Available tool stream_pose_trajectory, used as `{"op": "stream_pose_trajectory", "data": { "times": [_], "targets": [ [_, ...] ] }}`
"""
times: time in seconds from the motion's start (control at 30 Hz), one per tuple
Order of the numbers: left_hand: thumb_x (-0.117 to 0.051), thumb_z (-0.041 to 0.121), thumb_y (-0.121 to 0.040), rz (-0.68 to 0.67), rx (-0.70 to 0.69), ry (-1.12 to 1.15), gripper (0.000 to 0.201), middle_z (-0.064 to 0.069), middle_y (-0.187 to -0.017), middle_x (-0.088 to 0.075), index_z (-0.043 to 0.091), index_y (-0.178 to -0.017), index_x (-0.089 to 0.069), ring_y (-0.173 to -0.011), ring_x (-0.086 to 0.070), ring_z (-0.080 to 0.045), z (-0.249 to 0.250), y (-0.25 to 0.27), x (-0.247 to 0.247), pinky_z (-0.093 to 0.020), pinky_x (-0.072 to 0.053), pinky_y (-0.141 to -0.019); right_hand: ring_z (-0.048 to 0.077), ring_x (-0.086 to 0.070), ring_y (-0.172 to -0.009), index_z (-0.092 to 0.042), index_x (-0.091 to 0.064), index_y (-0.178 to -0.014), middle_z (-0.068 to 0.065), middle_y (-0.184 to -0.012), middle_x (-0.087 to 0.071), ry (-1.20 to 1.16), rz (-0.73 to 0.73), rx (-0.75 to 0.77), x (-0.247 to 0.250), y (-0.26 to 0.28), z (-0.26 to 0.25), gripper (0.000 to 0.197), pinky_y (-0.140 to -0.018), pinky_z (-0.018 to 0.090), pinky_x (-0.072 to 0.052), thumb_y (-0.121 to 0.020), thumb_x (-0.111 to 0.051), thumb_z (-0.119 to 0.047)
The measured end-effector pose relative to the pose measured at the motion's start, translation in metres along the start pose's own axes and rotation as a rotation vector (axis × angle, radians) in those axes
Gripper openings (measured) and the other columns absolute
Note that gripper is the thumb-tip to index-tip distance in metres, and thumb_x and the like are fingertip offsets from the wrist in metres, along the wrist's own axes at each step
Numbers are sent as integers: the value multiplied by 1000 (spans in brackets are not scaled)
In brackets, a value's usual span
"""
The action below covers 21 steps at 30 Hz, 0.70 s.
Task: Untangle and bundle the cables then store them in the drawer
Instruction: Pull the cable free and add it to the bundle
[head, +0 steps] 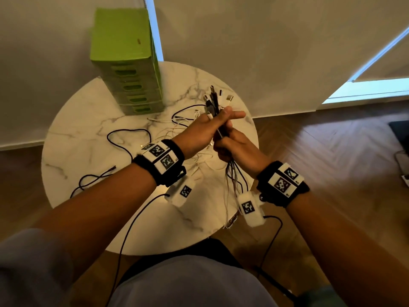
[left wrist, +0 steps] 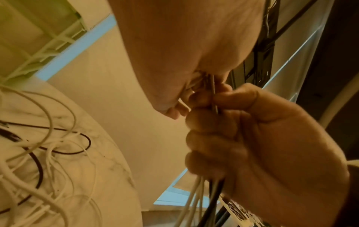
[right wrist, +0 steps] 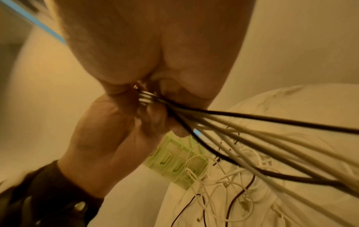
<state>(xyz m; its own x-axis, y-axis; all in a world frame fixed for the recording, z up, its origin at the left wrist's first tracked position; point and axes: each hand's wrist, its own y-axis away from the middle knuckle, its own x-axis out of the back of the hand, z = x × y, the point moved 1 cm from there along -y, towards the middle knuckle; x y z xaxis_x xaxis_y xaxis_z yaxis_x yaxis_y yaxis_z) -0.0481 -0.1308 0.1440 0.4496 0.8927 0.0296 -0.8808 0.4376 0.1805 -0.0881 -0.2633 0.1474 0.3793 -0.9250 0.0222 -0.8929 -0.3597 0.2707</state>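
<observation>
1. Both hands clutch the cable bundle (head: 218,120) above the table's (head: 73,156) right edge: left hand (head: 212,126) upper, right hand (head: 236,149) just below.
2. Green drawer unit (head: 130,85) stands at the far edge.
3. Loose cables (head: 124,138) sprawl across the middle.

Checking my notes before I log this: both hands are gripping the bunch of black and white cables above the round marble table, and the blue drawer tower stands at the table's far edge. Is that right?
One detail is wrong: the drawer tower is green, not blue, as the head view shows. The rest holds: the left hand and right hand both grip the bunch of black and white cables above the round marble table, and the tower stands at its far edge.
</observation>
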Motion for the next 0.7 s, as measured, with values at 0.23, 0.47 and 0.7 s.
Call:
{"op": "stream_pose_trajectory", "data": {
  "times": [0.23,0.47,0.7],
  "targets": [
    [-30,43,-108,-188,136,390,44,-3,-56,-52,16,-75,-41,-62,-63,-27,10,5,38,-52,-54,-89,27,-69,-68,-25,-55,-53,3,-53,-55,428,-491,-432,11,-7,85,41,-73,30,-48,-90,-72,-29],
    [-53,33,-98,100,57,608,30,5,-65,-19,23,-74,-39,-58,-26,-12,16,22,89,-31,-47,-73,23,-60,-72,-14,-65,-91,7,-78,-65,819,32,-302,74,-24,109,36,-65,31,-44,-93,-62,-50],
    [-59,-7,-87,644,-239,644,34,12,-66,-54,23,-86,-43,-57,-45,-5,13,21,102,-23,-36,-58,36,-62,-110,-15,-14,-154,16,-133,-58,1122,-227,-60,-3,-19,119,76,-86,39,-48,-97,-54,-45]
  ]
}}
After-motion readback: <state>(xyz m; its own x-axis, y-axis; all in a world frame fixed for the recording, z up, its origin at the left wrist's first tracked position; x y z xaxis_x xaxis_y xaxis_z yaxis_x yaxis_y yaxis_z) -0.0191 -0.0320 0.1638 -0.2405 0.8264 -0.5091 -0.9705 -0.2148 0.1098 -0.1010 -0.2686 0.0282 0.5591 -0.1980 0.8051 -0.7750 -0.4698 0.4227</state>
